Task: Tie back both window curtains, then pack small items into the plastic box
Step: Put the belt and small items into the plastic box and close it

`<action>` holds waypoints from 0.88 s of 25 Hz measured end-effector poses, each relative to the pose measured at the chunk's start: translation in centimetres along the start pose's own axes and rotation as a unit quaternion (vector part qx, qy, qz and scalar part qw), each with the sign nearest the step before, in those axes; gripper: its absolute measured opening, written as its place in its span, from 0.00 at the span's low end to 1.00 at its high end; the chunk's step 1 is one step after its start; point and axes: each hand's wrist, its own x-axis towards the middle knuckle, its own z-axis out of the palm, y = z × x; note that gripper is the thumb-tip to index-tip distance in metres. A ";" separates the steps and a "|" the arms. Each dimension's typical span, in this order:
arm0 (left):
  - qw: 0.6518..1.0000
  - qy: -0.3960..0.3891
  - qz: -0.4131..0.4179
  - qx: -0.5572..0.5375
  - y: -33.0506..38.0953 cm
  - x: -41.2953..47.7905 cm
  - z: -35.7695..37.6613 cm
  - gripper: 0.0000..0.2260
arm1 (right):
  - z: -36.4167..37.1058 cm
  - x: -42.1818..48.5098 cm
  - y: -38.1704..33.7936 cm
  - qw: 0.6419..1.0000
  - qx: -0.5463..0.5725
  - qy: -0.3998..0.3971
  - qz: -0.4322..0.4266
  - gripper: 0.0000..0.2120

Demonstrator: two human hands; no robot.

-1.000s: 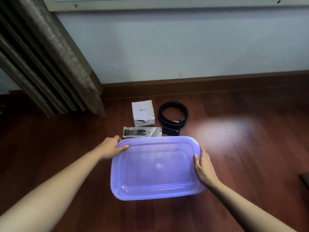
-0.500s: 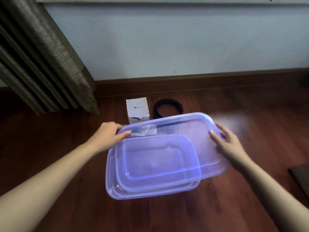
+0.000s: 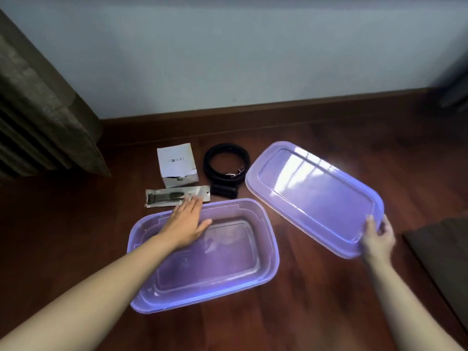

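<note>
Curtain of grey-brown pleated fabric (image 3: 43, 117) hangs at the far left, its hem reaching the dark reddish wooden floor (image 3: 316, 312) beside a pale blue wall with a wooden skirting board.

Just right of the curtain, near the wall, lie three small items. A flat clear plastic packet holding a dark object (image 3: 177, 196) lies nearest the viewer. Behind it stands a small white cardboard box with a torn lower edge (image 3: 176, 164). To the right of that box is a coiled black belt (image 3: 226, 165), with a short dark cylinder-like part just in front of it.

In front of these items sits the translucent purple rectangular plastic box (image 3: 268, 252), open and with nothing inside. The left hand (image 3: 188, 221) reaches across its far left rim, palm down and fingers spread loosely, gripping nothing. Its fingertips (image 3: 195, 200) are at the near edge of the clear packet; whether they touch it cannot be told.

To the right of the box, the matching translucent purple lid (image 3: 314, 196) slants away towards the belt, glare on its top. Whether it is resting on the floor cannot be told. The right hand (image 3: 378, 236) grasps the lid's near right corner, thumb on top and fingers curled around the edge.

At the far right edge, a dark flat mat-like object (image 3: 440, 249) lies on the floor.
</note>
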 end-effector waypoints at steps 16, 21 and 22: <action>0.999 0.023 -0.009 0.023 0.0 0.0 0.8 0.31 | 6.1 -5.0 7.2 0.967 -0.149 0.143 0.151 0.27; 0.999 0.023 -0.018 0.026 0.4 -0.4 0.8 0.32 | 7.6 -6.5 3.4 0.978 -0.192 0.013 -0.083 0.31; 0.999 0.022 -0.020 0.021 0.4 -0.4 0.8 0.32 | 8.4 -7.4 2.2 0.972 -0.175 -0.076 -0.139 0.31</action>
